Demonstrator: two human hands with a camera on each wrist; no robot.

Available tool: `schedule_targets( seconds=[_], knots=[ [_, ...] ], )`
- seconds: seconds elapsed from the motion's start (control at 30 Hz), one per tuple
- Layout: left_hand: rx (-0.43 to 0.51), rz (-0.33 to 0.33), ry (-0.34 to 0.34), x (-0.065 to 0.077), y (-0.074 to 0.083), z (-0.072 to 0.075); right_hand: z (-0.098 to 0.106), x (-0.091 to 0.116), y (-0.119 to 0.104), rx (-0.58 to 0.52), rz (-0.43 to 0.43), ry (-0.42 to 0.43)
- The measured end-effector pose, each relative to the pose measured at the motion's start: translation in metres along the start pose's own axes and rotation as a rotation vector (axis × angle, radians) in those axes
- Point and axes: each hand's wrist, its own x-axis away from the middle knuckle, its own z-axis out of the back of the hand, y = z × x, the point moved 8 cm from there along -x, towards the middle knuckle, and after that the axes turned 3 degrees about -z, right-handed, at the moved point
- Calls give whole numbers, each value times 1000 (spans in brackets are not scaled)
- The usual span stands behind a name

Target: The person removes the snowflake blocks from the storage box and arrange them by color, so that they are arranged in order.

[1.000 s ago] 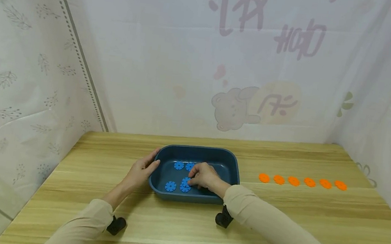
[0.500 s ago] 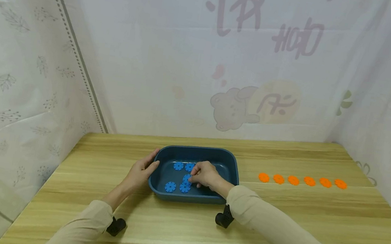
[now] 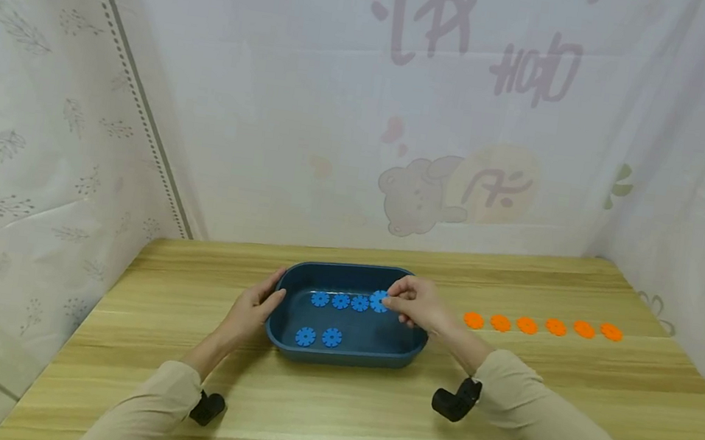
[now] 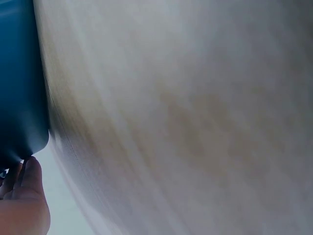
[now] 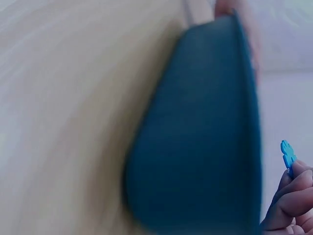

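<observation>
R hand [image 3: 418, 304] w/ blue disc [image 3: 377, 301] further right

A person's left hand [image 3: 253, 306] holds the left end of a dark blue tray [image 3: 344, 358] on a wooden table [image 3: 314, 412]. Above the tray's right part, the right hand [image 3: 423, 306] pinches a blue disc [image 3: 378, 301] with notched edges between thumb and finger. Three more blue discs [image 3: 340, 301] lie in a row along the back of the tray, and two blue pieces [image 3: 332, 338] lie side by side near its front left. Right of the tray, six orange discs [image 3: 527, 325] form a line, well spaced. Both sleeves [image 3: 586, 429] are beige, and a black device [image 3: 457, 400] sits at each wrist. Pale cloth [image 3: 270, 135] with a bear drawing [image 3: 414, 197] hangs behind.
</observation>
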Motion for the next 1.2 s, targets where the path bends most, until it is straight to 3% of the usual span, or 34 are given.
schedule_targets(
  seconds=[0.27, 0.47, 0.77, 1.2],
  knots=[
    [-5, -2, -1, 1, 2, 1, 79, 29, 28, -94, -63, 100],
    [-11, 2, 2, 0, 2, 2, 111, 46, 57, 36, -73, 113],
    [-6, 0, 8, -1, 0, 2, 119, 60, 85, 168, -122, 102],
    [-18, 0, 5, 0, 1, 0, 120, 64, 95, 283, -145, 148]
  ],
)
